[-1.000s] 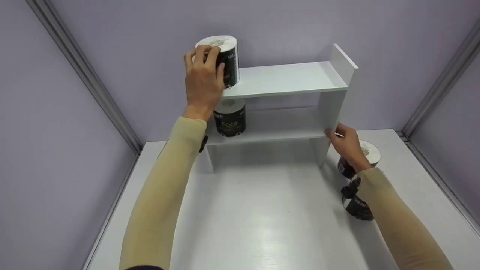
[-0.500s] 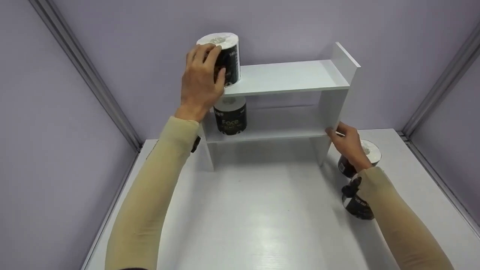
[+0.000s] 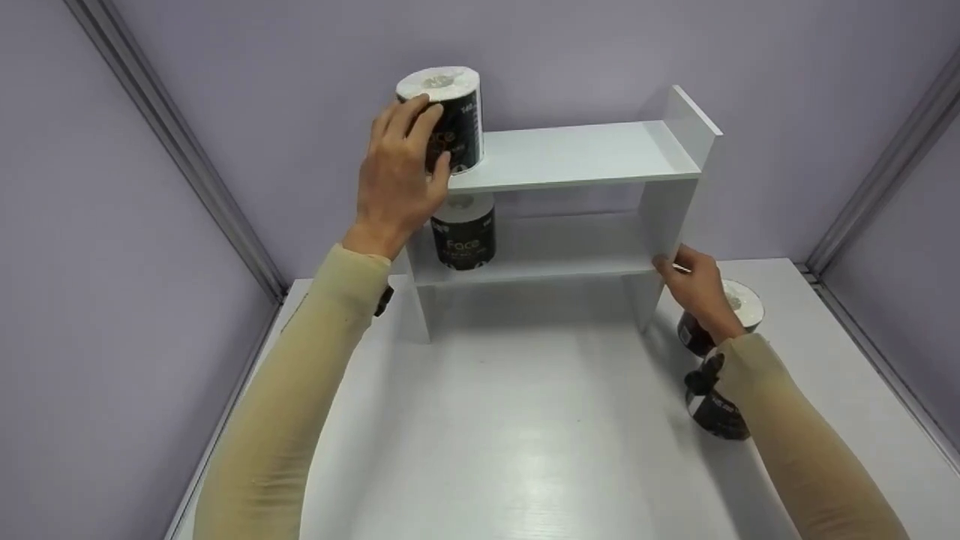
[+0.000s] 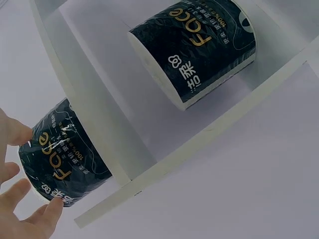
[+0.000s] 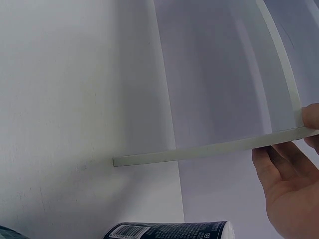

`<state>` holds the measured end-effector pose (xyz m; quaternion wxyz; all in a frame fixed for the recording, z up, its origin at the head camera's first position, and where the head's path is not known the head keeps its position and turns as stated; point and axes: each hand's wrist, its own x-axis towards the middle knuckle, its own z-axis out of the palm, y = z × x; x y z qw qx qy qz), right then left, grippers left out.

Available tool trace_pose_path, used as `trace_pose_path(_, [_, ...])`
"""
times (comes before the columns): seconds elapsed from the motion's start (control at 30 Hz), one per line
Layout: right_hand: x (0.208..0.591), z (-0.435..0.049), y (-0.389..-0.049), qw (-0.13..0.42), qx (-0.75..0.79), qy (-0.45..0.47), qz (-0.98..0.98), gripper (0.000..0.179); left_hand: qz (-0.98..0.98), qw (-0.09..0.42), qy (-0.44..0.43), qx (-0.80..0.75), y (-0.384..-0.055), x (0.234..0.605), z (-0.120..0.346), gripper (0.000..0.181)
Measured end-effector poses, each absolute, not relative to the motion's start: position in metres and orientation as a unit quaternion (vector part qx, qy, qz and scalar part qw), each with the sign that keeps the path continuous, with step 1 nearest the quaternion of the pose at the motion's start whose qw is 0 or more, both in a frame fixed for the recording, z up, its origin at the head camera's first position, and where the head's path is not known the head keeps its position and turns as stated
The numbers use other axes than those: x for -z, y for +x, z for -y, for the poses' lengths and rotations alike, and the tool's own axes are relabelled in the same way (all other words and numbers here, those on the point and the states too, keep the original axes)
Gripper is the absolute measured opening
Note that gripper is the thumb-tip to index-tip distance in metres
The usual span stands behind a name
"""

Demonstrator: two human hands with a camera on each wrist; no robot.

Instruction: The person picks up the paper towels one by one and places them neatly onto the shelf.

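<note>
A toilet paper roll (image 3: 459,124) with a black "Face" wrapper stands upright at the left end of the white shelf unit's top board (image 3: 570,157). My left hand (image 3: 397,169) is at its front left, fingers spread and loosely bent, fingertips right at the wrapper; the left wrist view shows these fingers (image 4: 52,214) around the roll's top end. A second roll (image 3: 465,240) stands on the middle board, directly below. My right hand (image 3: 697,289) pinches the front edge of the unit's right side panel (image 3: 667,217), thumb inside and fingers outside, beside the middle board.
On the white table (image 3: 525,420), right of the shelf unit, stands another roll (image 3: 744,304), partly behind my right wrist. A further dark-wrapped roll (image 3: 716,416) is nearer, partly under the right forearm. Purple-grey walls (image 3: 562,60) enclose the back and sides.
My left hand has eased slightly down and left from the top roll, uncovering more of its label, and the left forearm has swung left. The right hand keeps its hold on the panel.
</note>
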<state>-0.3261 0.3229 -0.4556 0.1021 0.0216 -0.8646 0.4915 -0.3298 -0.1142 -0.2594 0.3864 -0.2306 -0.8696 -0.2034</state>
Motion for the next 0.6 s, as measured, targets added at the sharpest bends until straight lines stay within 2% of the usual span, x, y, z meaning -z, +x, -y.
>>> trace_pose_path(0.6, [0.458,-0.320,-0.322,0.098,-0.498,0.033,0.861,0.058,0.850,0.402,-0.252,0.229,-0.316,0.290,0.127,0.046])
